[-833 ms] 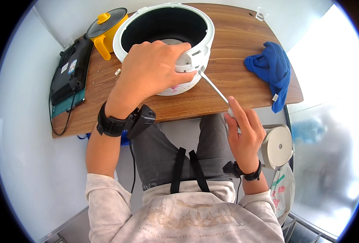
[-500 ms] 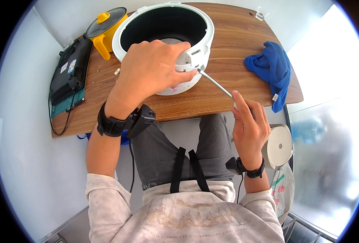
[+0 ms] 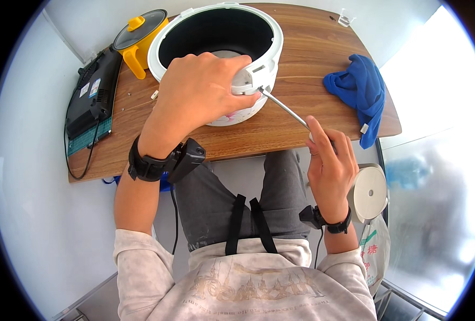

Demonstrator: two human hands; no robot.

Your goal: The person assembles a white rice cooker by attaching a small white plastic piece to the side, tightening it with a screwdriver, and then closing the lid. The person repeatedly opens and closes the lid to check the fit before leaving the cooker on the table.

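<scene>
A white rice cooker body (image 3: 272, 64) with a dark, open inside stands on the wooden table, its lid off. My left hand (image 3: 205, 88) is closed over its near rim, thumb and fingers gripping the edge beside a small recess. In my right hand (image 3: 331, 163) is a screwdriver (image 3: 287, 109), its handle mostly hidden by my fingers. The metal shaft slants up and left, and its tip meets the rim just right of my left thumb. What the tip sits on is too small to make out.
A yellow electric pot (image 3: 146, 45) with a glass lid stands left of the cooker. Farther left lies a black device (image 3: 90, 99) with a cable on a green mat. A blue cloth (image 3: 358, 91) hangs over the table's right edge; a small clear cup (image 3: 345, 20) sits behind.
Almost nothing differs. My right hand has shifted very slightly, with the screwdriver still at the same spot on the rim.
</scene>
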